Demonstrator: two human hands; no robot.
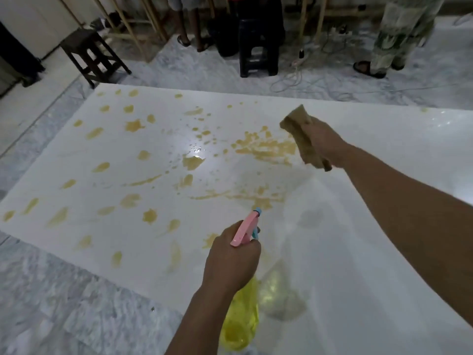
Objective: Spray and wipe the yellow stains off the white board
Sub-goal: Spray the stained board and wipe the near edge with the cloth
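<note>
A large white board (384,155) lies flat on the marble floor, spattered with yellow stains (266,147) over its left and middle parts. My left hand (230,260) grips a spray bottle (242,319) with a yellow body and a pink and blue head, its nozzle pointing at the board's middle. My right hand (322,143) holds a crumpled tan cloth (302,135) just above the board, beside the big smeared stain. The board's right part looks wet and free of stains.
A dark wooden stool (93,53) stands off the board's far left corner and a dark plastic stool (258,47) behind its far edge. Legs of other people (391,34) and cables (302,73) on the floor lie beyond the board.
</note>
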